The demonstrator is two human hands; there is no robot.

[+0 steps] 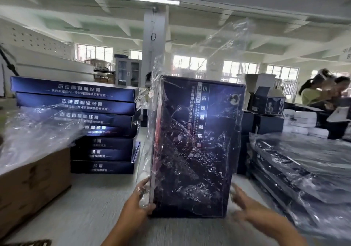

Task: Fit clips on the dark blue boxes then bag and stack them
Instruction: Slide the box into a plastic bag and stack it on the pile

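Now the left hand [139,205] pinches box [197,143] and bag [191,93] upright so plastic slides down; blurred right hand [245,205] spread beside it.

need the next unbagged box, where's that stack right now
In the head view, the stack of unbagged boxes sits at centre-left on the table, between the cardboard carton and the upright bagged box.

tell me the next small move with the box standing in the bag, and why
Probably lay the dark blue box flat and carry it to the bagged stack on the right. It stands upright already inside the clear bag, whose loose end sticks up above it; the left hand grips its lower left edge, and the blurred right hand is by its lower right corner.
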